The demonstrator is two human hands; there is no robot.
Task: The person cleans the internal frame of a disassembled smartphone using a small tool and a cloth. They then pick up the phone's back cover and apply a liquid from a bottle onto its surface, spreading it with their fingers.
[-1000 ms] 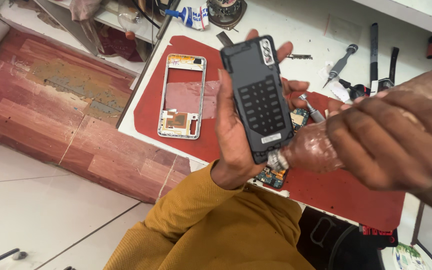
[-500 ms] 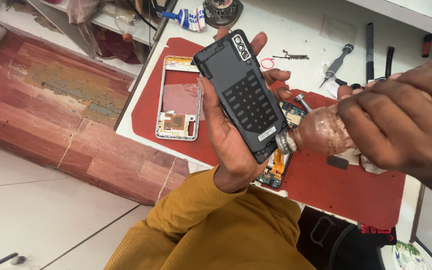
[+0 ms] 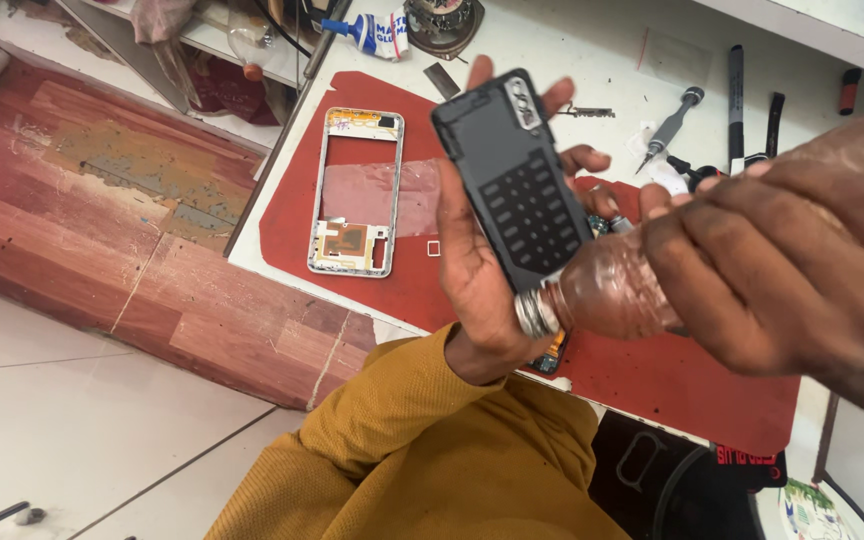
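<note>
My left hand (image 3: 482, 280) holds a dark phone panel (image 3: 512, 180) upright above the red mat (image 3: 652, 370), its inner face with a grid of small pads turned toward me. My right hand (image 3: 792, 270) grips a small clear plastic bottle (image 3: 612, 290). The bottle's threaded neck (image 3: 535, 313) touches the panel's lower edge. A mustard-yellow sleeve (image 3: 422, 450) covers my left arm. A circuit board (image 3: 550, 355) peeks out under my left wrist.
A silver phone frame (image 3: 355, 190) lies flat on the left part of the mat. A screwdriver (image 3: 674, 118), a black marker (image 3: 735, 95) and other tools lie on the white table (image 3: 552, 50). A glue tube (image 3: 367, 30) sits at the back. Reddish wood floor (image 3: 102, 200) lies left.
The panel has turned more upright and shifted slightly right in my left hand. My right hand keeps the bottle's neck at the panel's lower edge.
</note>
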